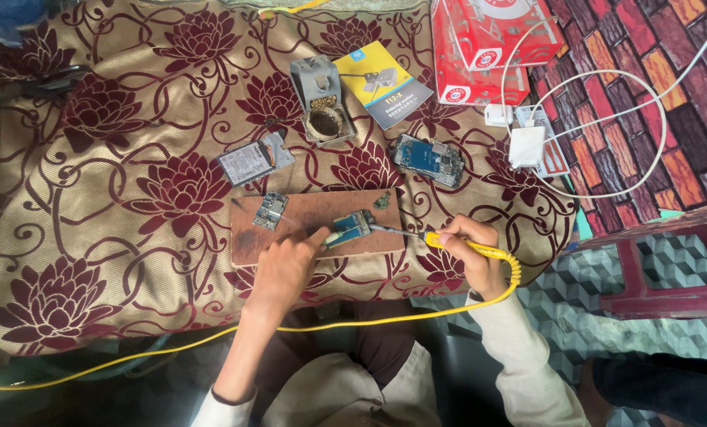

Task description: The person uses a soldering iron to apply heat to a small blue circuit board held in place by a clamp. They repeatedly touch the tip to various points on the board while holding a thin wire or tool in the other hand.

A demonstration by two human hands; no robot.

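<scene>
Left hand (pixel 284 267) — forearm reaching up from below, fingers curled, pinning a small blue circuit board (pixel 350 227) to the wooden board (pixel 314 225). Right hand (pixel 470 255) — closed pen-style around a yellow soldering iron (pixel 464 246), tip apparently touching the circuit board's right edge; yellow cable (pixel 211 336) trails left.

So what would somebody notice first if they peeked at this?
Probably the yellow soldering iron in the right hand, its tip on a small blue circuit board that the left hand steadies on a brown wooden board in the middle. Then the gold cloth with big dark red flowers under everything, and the red boxes at top right.
</scene>
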